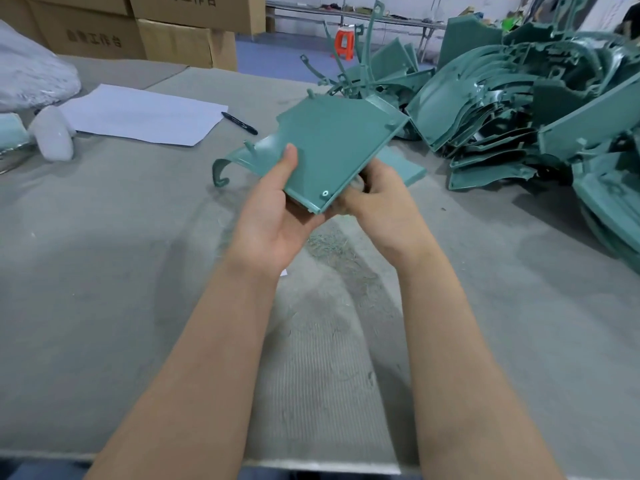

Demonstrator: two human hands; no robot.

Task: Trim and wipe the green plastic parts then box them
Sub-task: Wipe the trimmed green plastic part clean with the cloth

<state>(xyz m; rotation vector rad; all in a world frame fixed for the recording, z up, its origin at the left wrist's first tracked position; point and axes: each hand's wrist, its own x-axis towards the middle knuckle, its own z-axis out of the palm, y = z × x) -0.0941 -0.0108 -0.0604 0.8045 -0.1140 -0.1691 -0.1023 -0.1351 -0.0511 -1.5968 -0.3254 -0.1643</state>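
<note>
A flat green plastic part (332,147) with a curved hook arm at its left end is held tilted above the grey table. My left hand (277,209) grips its near corner, thumb on the top face and palm under it. My right hand (377,195) has its fingers curled at the part's near right edge, with something grey and blurred between the fingers and the plastic; I cannot tell what it is. A large heap of similar green parts (519,109) lies at the right. Fine green shavings (329,247) lie below my hands.
The grey felt table (104,271) carries white paper sheets (145,114), a black marker (239,123) and a white plastic-wrapped bundle (31,81) at the far left. Cardboard boxes (138,32) stand stacked behind. A small green slab (401,166) lies under the held part.
</note>
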